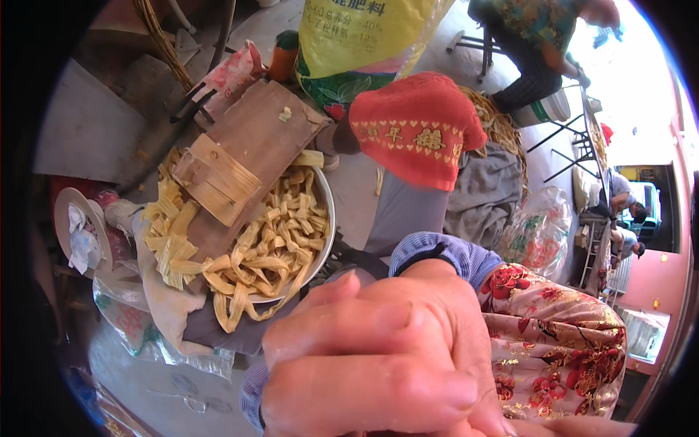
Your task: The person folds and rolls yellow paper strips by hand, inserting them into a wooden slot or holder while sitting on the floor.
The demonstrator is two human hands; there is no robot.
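Close in front, my left hand (364, 364) fills the lower middle, its fingers curled and pressed against my right hand (455, 317). What lies between them, if anything, is hidden. The right hand's fingers are mostly covered; its wrist comes out of a blue checked cuff (445, 251) and a floral sleeve (553, 349). Left of the hands, a metal basin (329, 218) holds many folded, pale-yellow strips (273, 244), some hanging over its rim. Across the basin rests a wooden board (262, 131), with a smaller ridged wooden piece (217, 178) lying on it.
A red cloth (415, 131) covers the end of a grey trouser leg (408, 211). Beyond stands a yellow-green sack (364, 44). Grey cloth (484, 186) and clear plastic (539, 229) lie right. Another person (531, 44) works near a white bucket (546, 109); more people are farther right.
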